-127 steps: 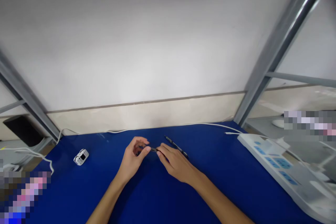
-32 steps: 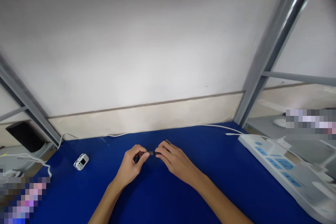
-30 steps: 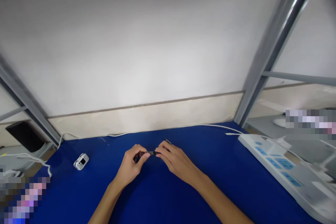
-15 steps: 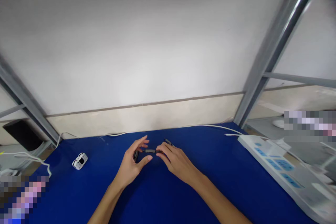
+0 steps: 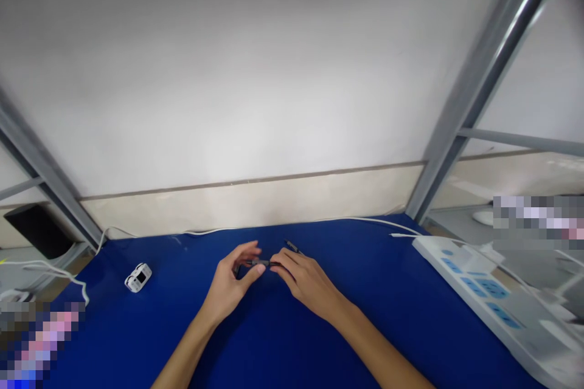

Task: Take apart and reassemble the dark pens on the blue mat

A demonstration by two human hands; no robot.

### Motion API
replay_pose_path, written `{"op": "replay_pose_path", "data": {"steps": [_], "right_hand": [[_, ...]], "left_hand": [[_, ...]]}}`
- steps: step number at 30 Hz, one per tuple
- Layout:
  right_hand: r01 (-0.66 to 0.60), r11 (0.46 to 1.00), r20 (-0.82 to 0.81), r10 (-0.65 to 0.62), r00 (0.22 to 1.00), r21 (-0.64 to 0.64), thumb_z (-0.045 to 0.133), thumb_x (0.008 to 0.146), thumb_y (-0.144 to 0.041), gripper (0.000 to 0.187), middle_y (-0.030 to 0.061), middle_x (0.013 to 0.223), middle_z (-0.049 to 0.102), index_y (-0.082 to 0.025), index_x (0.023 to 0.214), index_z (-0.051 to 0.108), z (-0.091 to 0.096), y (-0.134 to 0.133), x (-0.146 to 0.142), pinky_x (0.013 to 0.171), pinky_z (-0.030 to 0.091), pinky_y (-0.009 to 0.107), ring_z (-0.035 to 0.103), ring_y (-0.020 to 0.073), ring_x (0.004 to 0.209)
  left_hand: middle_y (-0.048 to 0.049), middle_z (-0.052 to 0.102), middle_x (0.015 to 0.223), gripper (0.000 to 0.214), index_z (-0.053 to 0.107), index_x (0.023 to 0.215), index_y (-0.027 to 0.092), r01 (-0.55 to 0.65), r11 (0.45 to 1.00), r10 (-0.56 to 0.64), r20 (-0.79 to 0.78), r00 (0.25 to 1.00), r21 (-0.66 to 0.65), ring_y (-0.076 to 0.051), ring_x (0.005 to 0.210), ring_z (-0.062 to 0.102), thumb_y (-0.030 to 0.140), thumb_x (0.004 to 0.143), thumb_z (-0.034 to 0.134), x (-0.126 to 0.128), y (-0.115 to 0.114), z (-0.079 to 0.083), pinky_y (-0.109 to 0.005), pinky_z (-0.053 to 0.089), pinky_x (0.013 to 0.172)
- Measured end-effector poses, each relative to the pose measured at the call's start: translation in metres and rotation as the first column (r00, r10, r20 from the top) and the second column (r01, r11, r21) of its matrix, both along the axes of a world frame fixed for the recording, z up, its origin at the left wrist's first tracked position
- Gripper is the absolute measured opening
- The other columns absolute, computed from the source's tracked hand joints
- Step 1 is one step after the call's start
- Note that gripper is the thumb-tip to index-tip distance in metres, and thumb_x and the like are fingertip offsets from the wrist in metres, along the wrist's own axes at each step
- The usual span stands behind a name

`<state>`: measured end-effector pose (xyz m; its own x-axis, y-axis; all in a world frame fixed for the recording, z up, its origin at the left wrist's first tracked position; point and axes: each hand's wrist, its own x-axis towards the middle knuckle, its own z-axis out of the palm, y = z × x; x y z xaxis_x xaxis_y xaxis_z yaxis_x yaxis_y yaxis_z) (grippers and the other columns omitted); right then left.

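A slim dark cable with a grey connector [image 5: 263,262] spans the gap between my two hands, just above the blue table. My right hand [image 5: 303,276] pinches the dark cable just behind this connector. A second dark, plug-like end [image 5: 291,246] shows beyond the right fingers. My left hand [image 5: 232,276] curls around the left portion, with its thumb tip against the grey connector. Part of a dark piece [image 5: 236,269] shows inside the left hand; the rest is hidden by the fingers.
A small white device with a dark screen [image 5: 138,278] lies at left on the blue table [image 5: 274,346]. A white power strip [image 5: 474,298] lines the right edge. One white cable [image 5: 383,220] runs along the wall. Grey metal posts [image 5: 479,97] stand at both sides.
My left thumb and fingers have closed in on the grey connector; the thumb now touches it. My right hand keeps its pinch and has hardly moved.
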<state>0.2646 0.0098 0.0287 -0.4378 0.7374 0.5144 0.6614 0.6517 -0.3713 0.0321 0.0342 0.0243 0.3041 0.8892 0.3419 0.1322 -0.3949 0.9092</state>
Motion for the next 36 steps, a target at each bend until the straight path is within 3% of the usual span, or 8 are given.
{"op": "replay_pose_path", "data": {"steps": [3,9,12,15,20,26,31,36], "right_hand": [[-0.016,0.999,-0.064,0.014,0.998,-0.028,0.045,0.110,-0.030,0.020,0.0057,0.103,0.070,-0.025,0.114,0.064,-0.001,-0.001,-0.001,0.083,0.050,0.034,0.068,0.0220,0.092],[-0.148,0.939,-0.420,0.004,0.907,-0.311,0.061,0.103,-0.038,0.017,0.0026,0.092,0.075,-0.027,0.113,0.068,0.009,0.000,0.001,0.071,0.050,0.031,0.068,0.0185,0.077],[-0.322,0.848,-0.650,-0.035,0.759,-0.421,0.066,0.099,-0.045,0.027,0.0040,0.088,0.076,-0.024,0.116,0.067,0.016,0.002,0.006,0.055,0.044,0.028,0.061,0.0148,0.059],[-0.370,0.835,-0.780,-0.106,0.617,-0.406,0.069,0.096,-0.048,0.029,0.0034,0.079,0.071,-0.020,0.105,0.070,0.016,0.006,0.007,0.051,0.041,0.028,0.056,0.0133,0.054],[-0.326,0.870,-0.886,-0.226,0.405,-0.371,0.074,0.093,-0.048,0.028,-0.0022,0.069,0.059,-0.021,0.090,0.069,0.002,0.014,-0.003,0.058,0.044,0.027,0.054,0.0122,0.059],[-0.510,0.816,-0.945,-0.326,-0.014,-0.274,0.083,0.085,-0.049,0.033,0.0015,0.089,0.066,-0.023,0.090,0.064,0.009,0.023,0.008,0.081,0.055,0.036,0.066,0.0197,0.086],[-0.632,0.747,-0.897,-0.401,-0.184,-0.204,0.076,0.090,-0.048,0.034,-0.0099,0.057,0.031,-0.022,0.080,0.056,0.019,0.024,0.038,0.040,0.032,0.022,0.026,0.0090,0.045],[-0.560,0.791,-0.878,-0.427,-0.215,-0.248,0.056,0.094,-0.049,0.042,-0.0090,0.053,0.020,-0.025,0.065,0.039,0.012,0.022,0.057,0.036,0.022,0.026,0.013,0.0114,0.045]], "left_hand": [[-0.0068,0.080,0.092,0.029,0.080,0.107,0.023,-0.026,0.999,0.024,-0.041,0.999,-0.041,-0.024,0.084,0.074,0.046,0.090,0.073,0.000,0.000,-0.002,-0.037,0.059,0.082],[-0.0067,0.081,0.103,0.023,0.083,0.101,0.027,-0.066,0.996,0.067,-0.021,0.998,0.053,-0.026,0.094,0.075,0.044,0.086,0.078,-0.005,0.004,0.000,-0.037,0.058,0.086],[-0.0074,0.082,0.101,0.027,0.082,0.104,0.025,-0.055,0.997,0.059,0.081,0.995,-0.055,-0.026,0.090,0.076,0.043,0.084,0.081,-0.006,0.005,-0.004,-0.037,0.060,0.081],[-0.0071,0.082,0.098,0.028,0.081,0.105,0.025,-0.063,0.996,0.068,0.087,0.994,-0.063,-0.026,0.086,0.076,0.044,0.084,0.081,-0.002,0.003,-0.009,-0.038,0.060,0.079],[-0.0049,0.081,0.099,0.023,0.081,0.102,0.028,-0.113,0.983,0.127,-0.088,0.988,0.142,-0.025,0.088,0.075,0.045,0.087,0.077,0.006,-0.006,-0.007,-0.039,0.058,0.083],[-0.0054,0.078,0.115,0.036,0.073,0.119,0.029,-0.245,0.941,0.275,-0.105,0.956,0.234,-0.025,0.107,0.072,0.048,0.089,0.074,-0.012,0.001,0.009,-0.042,0.053,0.100],[-0.0056,0.077,0.111,0.032,0.075,0.110,0.026,-0.438,0.860,0.475,-0.099,0.874,0.260,-0.025,0.101,0.071,0.051,0.096,0.061,-0.031,0.016,0.006,-0.040,0.054,0.096],[-0.0062,0.078,0.105,0.037,0.075,0.108,0.024,-0.470,0.851,0.504,-0.111,0.857,0.236,-0.026,0.096,0.072,0.055,0.097,0.058,-0.037,0.025,-0.006,-0.040,0.054,0.091]]}}
